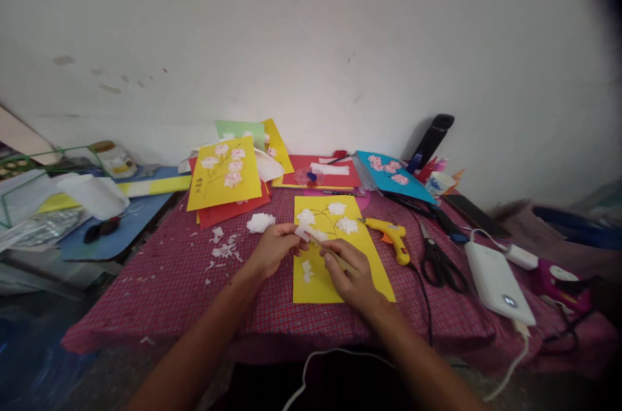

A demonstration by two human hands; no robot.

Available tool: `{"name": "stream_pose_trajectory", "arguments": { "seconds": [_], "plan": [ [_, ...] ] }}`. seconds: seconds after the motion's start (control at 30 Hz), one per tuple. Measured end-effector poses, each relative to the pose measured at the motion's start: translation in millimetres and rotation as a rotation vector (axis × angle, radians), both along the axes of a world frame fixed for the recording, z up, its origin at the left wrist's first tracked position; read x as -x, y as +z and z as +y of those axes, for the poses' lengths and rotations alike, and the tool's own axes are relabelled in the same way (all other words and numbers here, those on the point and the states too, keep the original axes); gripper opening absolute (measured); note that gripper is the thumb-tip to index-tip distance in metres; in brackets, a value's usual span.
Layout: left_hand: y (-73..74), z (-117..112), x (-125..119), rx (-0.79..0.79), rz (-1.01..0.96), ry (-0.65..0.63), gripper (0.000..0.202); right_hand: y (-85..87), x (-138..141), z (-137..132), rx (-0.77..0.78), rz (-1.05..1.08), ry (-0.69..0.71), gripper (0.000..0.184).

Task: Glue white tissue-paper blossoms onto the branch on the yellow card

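Observation:
My left hand (273,249) pinches a small white tissue-paper piece (304,232) over the left edge of a yellow card (321,288). My right hand (350,273) is closed round a thin wooden stick (324,247) whose tip meets that tissue piece. The yellow card lies on the red checked tablecloth (194,294) and carries a drawn branch with white tissue flowers (337,209). A loose white tissue flower (260,222) and white paper scraps (224,247) lie left of my left hand.
A yellow glue gun (394,236), black scissors (440,260) and a white power bank (496,282) lie to the right. Finished flower cards, yellow (224,172) and blue (391,176), sit at the back with a black bottle (430,139). A cluttered blue surface (121,220) adjoins on the left.

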State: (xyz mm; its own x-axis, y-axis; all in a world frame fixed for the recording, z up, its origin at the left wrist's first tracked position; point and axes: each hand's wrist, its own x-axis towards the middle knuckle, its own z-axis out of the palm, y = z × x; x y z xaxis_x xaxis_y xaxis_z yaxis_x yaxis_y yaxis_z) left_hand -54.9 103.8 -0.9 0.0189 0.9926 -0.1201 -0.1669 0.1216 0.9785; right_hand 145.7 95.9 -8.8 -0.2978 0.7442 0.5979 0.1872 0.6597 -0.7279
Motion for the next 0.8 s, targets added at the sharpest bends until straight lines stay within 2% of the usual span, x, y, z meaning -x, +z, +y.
{"name": "stream_pose_trajectory", "arguments": {
  "seconds": [0.13,0.23,0.5,0.8],
  "plan": [
    [1.0,-2.2,1.9,0.050,-0.100,-0.055,0.021,-2.0,-0.7,3.7,0.299,0.166,-0.010,0.016],
    [1.1,-2.7,1.9,0.071,-0.106,-0.072,0.024,1.7,-1.4,7.4,0.433,0.292,0.011,0.018],
    [-3.7,0.2,2.4,0.016,-0.006,-0.057,0.023,1.0,-3.1,16.4,0.640,0.467,0.133,0.018],
    [-2.2,-3.7,3.2,-0.024,0.053,-0.095,0.027,-1.0,-4.0,18.3,0.710,0.537,0.176,0.016]
  ]
}}
